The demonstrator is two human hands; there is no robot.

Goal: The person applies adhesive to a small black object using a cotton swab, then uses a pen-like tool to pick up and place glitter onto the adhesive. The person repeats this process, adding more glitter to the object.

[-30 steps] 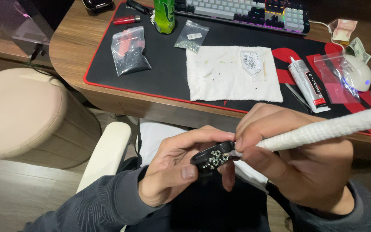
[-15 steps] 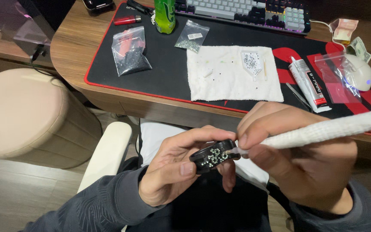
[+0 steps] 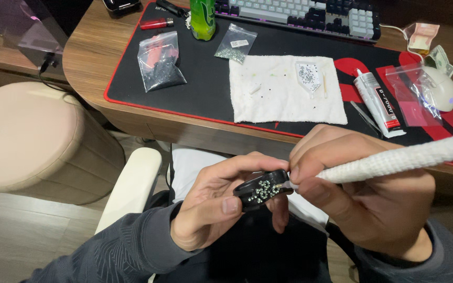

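L hand (image 3: 213, 209) pinches a small black case (image 3: 262, 189) w/ tiny gems stuck on top, held above the lap, off the tabletop's (image 3: 87, 63) front edge. Its long axis runs L-R, slightly tilted up to the right. R hand (image 3: 363, 194) is closed round a white wrapped stick (image 3: 405, 160), tip touching the case's right end, handle pointing right. On the tabletop: white cloth (image 3: 279, 91) mid-mat, clear bag of dark bits (image 3: 161, 63) near the left edge, small clear bag (image 3: 235, 44) by a green bottle (image 3: 203, 18), white glue tube (image 3: 376, 102) toward the right edge.
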